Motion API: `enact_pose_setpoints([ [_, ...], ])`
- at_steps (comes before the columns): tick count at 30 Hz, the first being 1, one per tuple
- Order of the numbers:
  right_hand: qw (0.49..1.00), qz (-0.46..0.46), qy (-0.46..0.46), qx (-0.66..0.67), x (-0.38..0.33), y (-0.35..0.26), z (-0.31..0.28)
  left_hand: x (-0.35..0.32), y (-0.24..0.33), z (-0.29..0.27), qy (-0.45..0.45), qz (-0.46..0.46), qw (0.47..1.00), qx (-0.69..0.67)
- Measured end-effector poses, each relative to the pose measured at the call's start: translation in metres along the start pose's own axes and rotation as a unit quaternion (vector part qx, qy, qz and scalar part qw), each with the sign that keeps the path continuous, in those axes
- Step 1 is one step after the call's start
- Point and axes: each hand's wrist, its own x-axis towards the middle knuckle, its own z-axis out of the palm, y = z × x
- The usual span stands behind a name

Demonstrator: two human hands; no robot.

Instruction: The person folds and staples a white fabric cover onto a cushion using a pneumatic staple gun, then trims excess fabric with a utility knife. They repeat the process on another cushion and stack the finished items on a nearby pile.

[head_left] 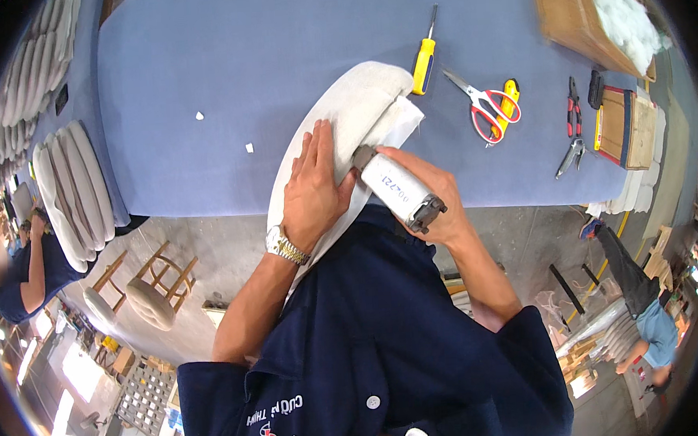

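Bright, even overhead light fills the frame, with soft short shadows under the tools. Small glare patches burn out at the lower left. Fisheye bending curves straight edges near the dark, vignetted rim, where detail blurs; the centre stays sharp.

I get a single view, from the head camera, looking steeply down past my own chest onto my left hand (pixel 313 190) and right hand (pixel 435 202), both close beneath the lens. Beyond the hands the blue table (pixel 223 74) fills the upper picture; the fisheye bends its edges, and workshop floor curls around below the hands
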Motion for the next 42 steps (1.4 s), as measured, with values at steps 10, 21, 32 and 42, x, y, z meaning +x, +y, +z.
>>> enact_pose_setpoints([
  [10, 0.998, -0.047, 0.007, -0.033, -0.011, 0.002, 0.004, 0.001, -0.001, -0.001, 0.005, 0.011, 1.000, -0.001],
  [21, 0.998, 0.061, -0.007, -0.010, -0.013, -0.005, 0.015, 0.005, -0.001, 0.003, 0.003, 0.008, 1.000, 0.009],
  [32, 1.000, 0.002, -0.024, 0.001, -0.018, -0.001, 0.016, 0.005, -0.006, -0.005, -0.017, -0.005, 1.000, -0.016],
  [42, 0.997, 0.066, -0.019, 0.022, -0.015, -0.013, 0.024, 0.010, -0.004, -0.001, -0.013, 0.044, 0.999, -0.019],
])
